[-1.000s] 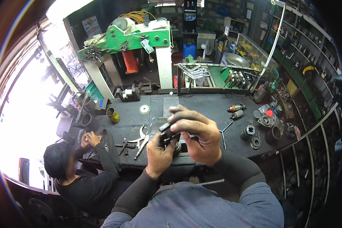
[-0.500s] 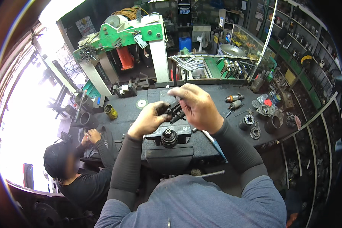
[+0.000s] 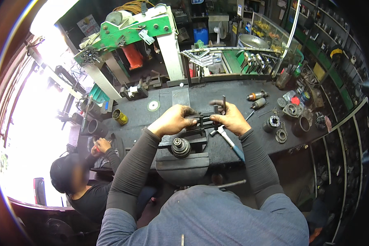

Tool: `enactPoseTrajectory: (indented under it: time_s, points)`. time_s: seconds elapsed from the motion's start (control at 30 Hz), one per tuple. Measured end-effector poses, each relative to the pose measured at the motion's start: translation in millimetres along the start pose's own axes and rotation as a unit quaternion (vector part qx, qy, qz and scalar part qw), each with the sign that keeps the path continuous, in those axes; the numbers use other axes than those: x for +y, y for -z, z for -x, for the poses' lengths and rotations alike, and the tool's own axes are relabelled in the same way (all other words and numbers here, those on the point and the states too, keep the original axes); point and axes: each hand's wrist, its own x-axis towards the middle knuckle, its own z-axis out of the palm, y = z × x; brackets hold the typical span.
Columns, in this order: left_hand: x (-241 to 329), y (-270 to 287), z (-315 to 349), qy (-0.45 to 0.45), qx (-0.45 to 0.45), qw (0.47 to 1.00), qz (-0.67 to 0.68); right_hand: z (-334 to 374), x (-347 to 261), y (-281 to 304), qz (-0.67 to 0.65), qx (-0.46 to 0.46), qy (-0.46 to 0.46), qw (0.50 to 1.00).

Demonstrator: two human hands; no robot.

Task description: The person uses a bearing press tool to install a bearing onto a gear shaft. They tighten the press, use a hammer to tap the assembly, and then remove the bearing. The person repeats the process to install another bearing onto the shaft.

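Above the bench vise (image 3: 183,165) I hold a black metal puller (image 3: 201,119) made of parallel bars, with a threaded rod and bolts. My left hand (image 3: 173,120) grips its left end between thumb and fingers. My right hand (image 3: 233,119) is closed on its right end, thumb on the bar and an upright black rod beside the fingers. Just below the left hand, a toothed gear on a shaft (image 3: 181,148) stands upright at the vise. A hammer (image 3: 230,144) with a blue grip lies on the bench under my right hand.
A co-worker (image 3: 71,176) in dark clothes handles something small at the left. On the bench (image 3: 168,92) stand a yellow can (image 3: 119,117) and, at right, metal rings and cylinders (image 3: 272,123). A green press frame (image 3: 131,35) and a wrench rack (image 3: 229,61) stand behind.
My right hand has moved lower and to the right, and the puller is now held level between both hands. My left hand has shifted slightly right. The hammer shows more fully.
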Motion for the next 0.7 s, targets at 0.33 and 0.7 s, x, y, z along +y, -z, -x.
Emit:
enactPoseTrajectory:
  time_s: [0.33,0.7]
  points:
    - [68.0,11.0,105.1,0.027,0.0,0.987,-0.156,32.9,180.6,53.1,-0.278,0.32,-0.123,0.897]
    - [79.1,-32.0,110.3,0.088,0.123,0.966,-0.208,35.3,263.8,79.2,-0.008,0.366,-0.186,0.912]
